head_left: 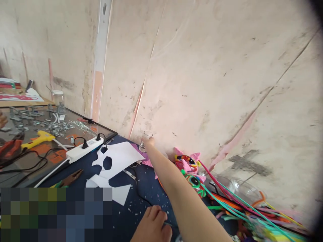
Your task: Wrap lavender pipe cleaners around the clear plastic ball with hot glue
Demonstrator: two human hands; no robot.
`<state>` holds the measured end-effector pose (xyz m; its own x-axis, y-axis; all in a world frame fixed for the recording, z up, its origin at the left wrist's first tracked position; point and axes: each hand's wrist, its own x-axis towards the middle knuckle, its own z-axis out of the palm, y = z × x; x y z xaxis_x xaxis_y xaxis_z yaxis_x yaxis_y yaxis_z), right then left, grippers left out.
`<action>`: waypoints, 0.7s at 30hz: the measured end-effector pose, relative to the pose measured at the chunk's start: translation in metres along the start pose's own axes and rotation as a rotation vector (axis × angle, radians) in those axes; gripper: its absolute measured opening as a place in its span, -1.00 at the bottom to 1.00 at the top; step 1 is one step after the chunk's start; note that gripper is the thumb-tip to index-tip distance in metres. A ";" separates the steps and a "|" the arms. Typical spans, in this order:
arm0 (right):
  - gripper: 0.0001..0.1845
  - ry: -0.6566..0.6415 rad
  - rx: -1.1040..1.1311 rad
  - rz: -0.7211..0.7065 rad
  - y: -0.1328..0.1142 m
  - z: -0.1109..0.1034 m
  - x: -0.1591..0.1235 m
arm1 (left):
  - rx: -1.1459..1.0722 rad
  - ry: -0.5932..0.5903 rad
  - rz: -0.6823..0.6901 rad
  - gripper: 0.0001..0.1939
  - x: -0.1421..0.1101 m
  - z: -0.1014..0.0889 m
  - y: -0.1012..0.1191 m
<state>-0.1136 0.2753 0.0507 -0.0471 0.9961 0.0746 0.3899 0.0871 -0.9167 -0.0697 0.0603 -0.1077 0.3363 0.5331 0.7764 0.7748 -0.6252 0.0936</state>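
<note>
Closest to us was our right forearm [176, 191], stretched out well past the power strip [84, 149], off to its right. Up at the end of it, our right hand [148, 142] had its fingers bent around a clear cup [142, 146], which was right of the strip and close to the wall [202, 74]. Our left hand [152, 224] was on the near side, right of the strip, with curled fingers; honestly can't tell if we were pinching anything with it.

Just right of the strip we had some white paper [123, 155] with holes cut in it, on the dark blue table [157, 191], with little scraps around. Pliers [73, 177] sat on the near side of the strip. Farther right of it, past our forearm, were two bright craft faces [188, 163] and a bunch of colorful strands [232, 196].

Left of the strip was a yellow glue gun [39, 138], with small metal bits [58, 127] and a lidded jar [58, 98] behind it. Someone else's hand [3, 120] poked in way over left of the strip.
</note>
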 end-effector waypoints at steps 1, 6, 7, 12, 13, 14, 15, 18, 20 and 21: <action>-0.64 0.002 0.007 0.007 -0.003 -0.004 -0.004 | -0.023 -0.026 0.016 -0.81 0.002 -0.007 0.000; -0.53 -0.019 0.103 -0.092 -0.026 -0.047 -0.052 | -0.185 -0.135 -0.093 -0.79 0.019 -0.050 0.003; -0.52 -0.031 0.129 -0.134 -0.030 -0.063 -0.070 | -0.213 -0.144 -0.135 -0.81 0.022 -0.058 0.005; -0.58 -0.217 0.179 -0.484 -0.037 -0.160 -0.193 | -0.226 -0.058 -0.248 -0.86 0.033 -0.081 0.005; -0.58 -0.221 0.135 -0.548 -0.034 -0.178 -0.218 | -0.213 -0.012 -0.255 -0.85 0.033 -0.082 0.002; -0.57 -0.239 0.100 -0.601 -0.030 -0.195 -0.241 | -0.196 0.029 -0.266 -0.85 0.032 -0.082 -0.001; -0.51 -0.276 0.089 -0.647 -0.025 -0.210 -0.262 | -0.181 0.071 -0.259 -0.85 0.031 -0.081 -0.005; -0.42 -0.313 0.070 -0.827 -0.005 -0.247 -0.309 | -0.131 0.085 -0.255 -0.87 0.029 -0.078 -0.015; -0.46 -0.325 0.005 -0.923 0.006 -0.268 -0.330 | -0.100 0.096 -0.217 -0.89 0.029 -0.078 -0.018; -0.49 -0.330 -0.031 -0.946 0.009 -0.278 -0.338 | -0.087 0.107 -0.190 -0.90 0.030 -0.079 -0.018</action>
<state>0.1613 -0.0567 0.1263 -0.6016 0.4632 0.6508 0.0835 0.8467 -0.5255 -0.1159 0.0427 -0.0368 0.1261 0.5852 0.8010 0.7684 -0.5683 0.2942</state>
